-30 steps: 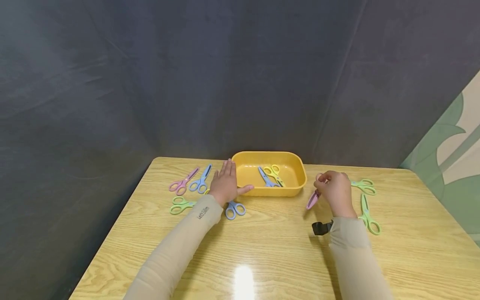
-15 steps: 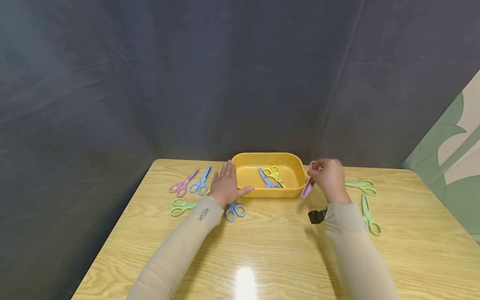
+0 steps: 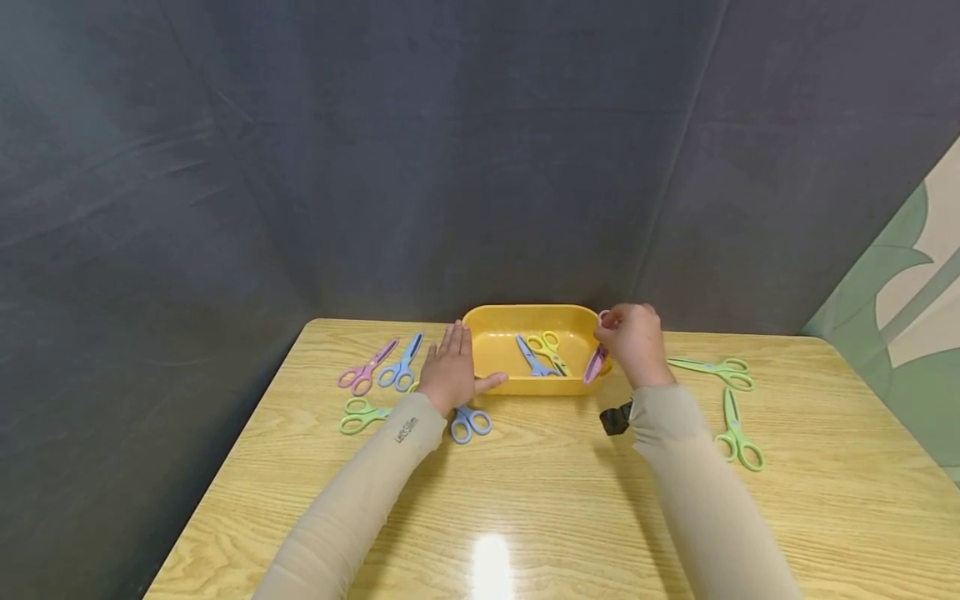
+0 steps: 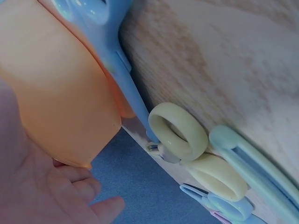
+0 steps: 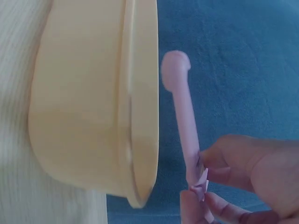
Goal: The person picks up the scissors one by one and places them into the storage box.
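A yellow tray (image 3: 489,316) stands at the table's far middle, with a blue pair (image 3: 532,355) and a yellow pair of scissors (image 3: 547,346) inside. My right hand (image 3: 633,342) holds a pink pair of scissors (image 3: 596,363) by the handles, blades hanging down over the tray's right rim. The right wrist view shows the pink blades (image 5: 183,112) beside the tray (image 5: 93,116), pinched by my fingers (image 5: 233,158). My left hand (image 3: 450,371) lies flat against the tray's left end, thumb along its front wall. The left wrist view shows the tray (image 4: 56,88) and my fingers (image 4: 70,196).
Pink (image 3: 366,367), blue (image 3: 402,362) and green scissors (image 3: 360,413) lie left of the tray, another blue pair (image 3: 468,421) by my left wrist. Two green pairs (image 3: 716,369) (image 3: 735,433) lie at the right. A dark curtain backs the wooden table (image 3: 555,500).
My right hand has carried the pink scissors up and left from the table beside the tray to over the tray's right rim. The left hand has stayed put.
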